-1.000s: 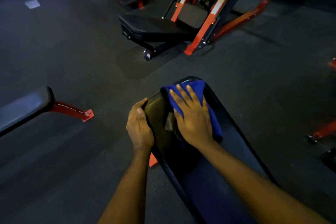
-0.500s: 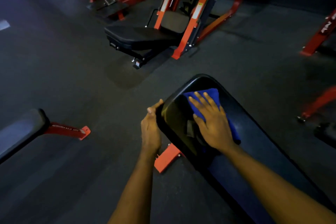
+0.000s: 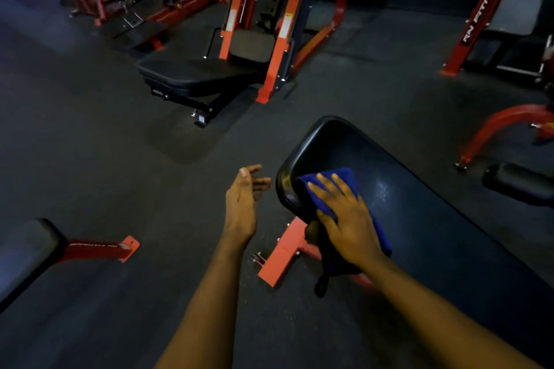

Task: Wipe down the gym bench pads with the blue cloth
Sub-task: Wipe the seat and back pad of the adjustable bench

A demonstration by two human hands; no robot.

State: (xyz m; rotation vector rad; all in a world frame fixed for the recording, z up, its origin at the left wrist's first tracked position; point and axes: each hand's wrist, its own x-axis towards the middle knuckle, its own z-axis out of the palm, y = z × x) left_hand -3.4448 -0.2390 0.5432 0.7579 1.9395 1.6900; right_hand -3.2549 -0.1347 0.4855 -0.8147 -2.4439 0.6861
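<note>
So the blue cloth (image 3: 344, 178) is laid flat on the bench pad (image 3: 434, 234), close to the pad's rounded far end and right up against its left edge. It's pinned there by the right hand (image 3: 349, 220), with the fingers spread wide and flat on top rather than bunched round it. That makes sense for wiping: more of the cloth gets pushed into the vinyl by a spread palm, and it can be dragged along without rolling up. Part of the cloth seems to be wrapped down over the pad's left edge under the heel of the hand, probably so the side gets done too. It's too dark there for that to be said for sure.

The left hand (image 3: 244, 204) is held in the air just off the pad's left edge, not touching it, with the fingers loosely curled and nothing gripped. It's probably held clear of the cloth's path, yet near enough for the pad to be steadied if needed.

A faint speckled sheen can be made out on the pad just right of the cloth, maybe spray, maybe only light. Most of the pad's length toward its near end looks yet to be covered, so the job is judged early-ish. A red frame foot (image 3: 278, 257) can be seen on the floor below the pad's left edge.
</note>
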